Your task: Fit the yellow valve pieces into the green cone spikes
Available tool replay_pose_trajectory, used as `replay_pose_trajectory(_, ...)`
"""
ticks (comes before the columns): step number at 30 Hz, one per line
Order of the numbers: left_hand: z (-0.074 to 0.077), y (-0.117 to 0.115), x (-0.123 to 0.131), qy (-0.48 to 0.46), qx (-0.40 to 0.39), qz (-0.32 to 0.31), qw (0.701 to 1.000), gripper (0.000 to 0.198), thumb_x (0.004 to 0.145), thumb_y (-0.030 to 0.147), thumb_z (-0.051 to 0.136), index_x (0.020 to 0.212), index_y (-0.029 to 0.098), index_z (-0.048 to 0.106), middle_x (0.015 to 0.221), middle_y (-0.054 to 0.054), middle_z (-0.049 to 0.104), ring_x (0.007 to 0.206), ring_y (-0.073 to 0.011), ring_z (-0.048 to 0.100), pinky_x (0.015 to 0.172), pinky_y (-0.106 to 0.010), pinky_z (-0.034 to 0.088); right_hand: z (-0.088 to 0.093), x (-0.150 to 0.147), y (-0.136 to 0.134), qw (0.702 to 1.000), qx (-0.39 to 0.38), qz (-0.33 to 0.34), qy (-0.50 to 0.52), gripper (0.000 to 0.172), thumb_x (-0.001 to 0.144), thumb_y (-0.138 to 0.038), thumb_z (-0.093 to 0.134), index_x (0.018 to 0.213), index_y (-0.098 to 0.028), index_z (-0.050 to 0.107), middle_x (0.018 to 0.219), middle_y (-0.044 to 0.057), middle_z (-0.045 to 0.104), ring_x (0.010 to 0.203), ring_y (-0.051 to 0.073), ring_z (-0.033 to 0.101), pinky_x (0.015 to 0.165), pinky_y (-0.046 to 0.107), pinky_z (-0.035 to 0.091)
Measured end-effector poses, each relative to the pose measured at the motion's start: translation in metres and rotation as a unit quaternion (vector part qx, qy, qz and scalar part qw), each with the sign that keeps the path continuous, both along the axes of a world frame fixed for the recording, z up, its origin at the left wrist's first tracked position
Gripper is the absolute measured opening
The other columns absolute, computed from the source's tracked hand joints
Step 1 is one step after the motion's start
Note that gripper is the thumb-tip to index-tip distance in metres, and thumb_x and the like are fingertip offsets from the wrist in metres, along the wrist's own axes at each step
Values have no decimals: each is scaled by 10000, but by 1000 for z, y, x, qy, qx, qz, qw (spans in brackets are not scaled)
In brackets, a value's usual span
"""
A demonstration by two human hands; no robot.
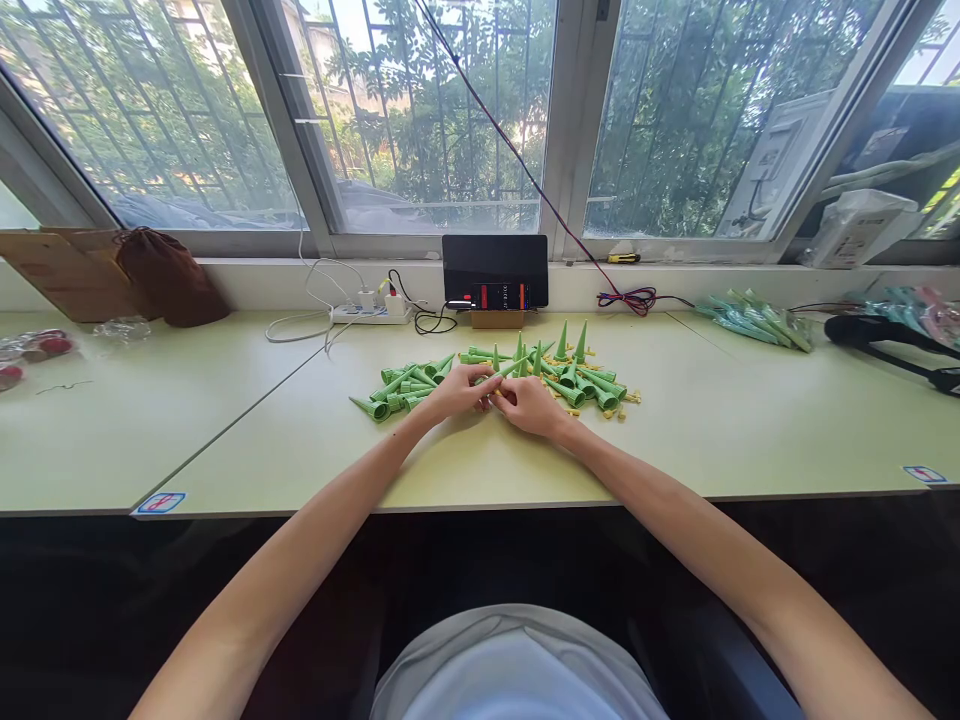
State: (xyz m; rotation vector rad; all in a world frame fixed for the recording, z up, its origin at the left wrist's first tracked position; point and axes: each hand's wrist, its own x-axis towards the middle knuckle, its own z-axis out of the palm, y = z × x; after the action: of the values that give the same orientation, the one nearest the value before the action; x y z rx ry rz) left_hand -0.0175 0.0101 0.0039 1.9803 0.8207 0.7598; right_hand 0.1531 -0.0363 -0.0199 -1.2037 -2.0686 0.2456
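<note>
My left hand (pixel 459 391) and my right hand (pixel 532 404) meet at the middle of the pale green table (pixel 247 440), fingers pinched together on a green cone (pixel 511 368) that points up to the right. Behind my left hand lies a heap of green cones (pixel 401 388) on their sides. Behind my right hand is a second heap of green cones (pixel 577 375), some upright, mixed with small yellow pieces (pixel 626 402).
A dark phone-like screen (pixel 495 270) stands on a small stand by the window sill. A power strip with white cables (pixel 371 312) lies to its left. A brown bag (pixel 169 278) and cardboard sit far left; packed green items (pixel 757 318) and a black object (pixel 892 340) are far right.
</note>
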Motion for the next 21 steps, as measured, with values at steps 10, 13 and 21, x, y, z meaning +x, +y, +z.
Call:
replay_pose_trajectory(10,0,0,0,4,0,1,1000,431,799,580,642,758,151,633,636,-8,629,554,-123,615,509,-214,519,-2,0,1,1000,6,2,-4,206,890,-194,572,702,-130,629,602,9,595,531,95,449,537,230,280)
replay_pose_trajectory(13,0,-1,0,3,0,2,1000,441,795,587,643,756,148,633,637,-5,624,550,-118,604,508,-215,514,-2,1,1,1000,8,5,-4,203,889,-192,568,708,-132,636,592,4,588,523,94,440,531,229,276)
replay_pose_trajectory(21,1,0,0,5,-19,-6,1000,471,780,608,657,734,140,640,625,-18,635,542,-125,615,503,-222,506,-1,0,1,1000,9,-20,-8,251,898,-210,576,667,-137,641,591,11,596,536,102,443,541,236,275)
